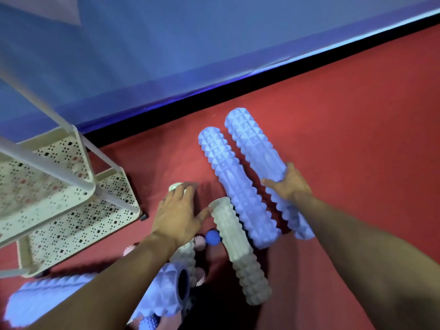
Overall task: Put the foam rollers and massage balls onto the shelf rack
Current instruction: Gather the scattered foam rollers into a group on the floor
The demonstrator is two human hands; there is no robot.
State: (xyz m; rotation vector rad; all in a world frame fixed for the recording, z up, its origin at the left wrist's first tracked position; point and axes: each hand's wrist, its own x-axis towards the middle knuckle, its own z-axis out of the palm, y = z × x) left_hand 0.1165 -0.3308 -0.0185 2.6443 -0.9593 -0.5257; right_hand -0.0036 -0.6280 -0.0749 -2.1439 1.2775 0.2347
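The cream shelf rack (71,186) stands at the left on the red floor (357,115), its perforated tiers bare as far as I can see, so the job looks barely begun. Most of the gear lies on the floor near the person. The right hand (287,184) curls around the outer blue roller (262,167), beside a second blue roller (235,186). The left hand (178,215) lies spread over a cream roller (183,253); whether it truly grips I cannot tell. Another cream roller (240,253) lies between them, with a small blue ball (212,237) and a pink ball (200,242) beside it. Next, I judge, comes lifting the gripped roller leftward onto a tier.
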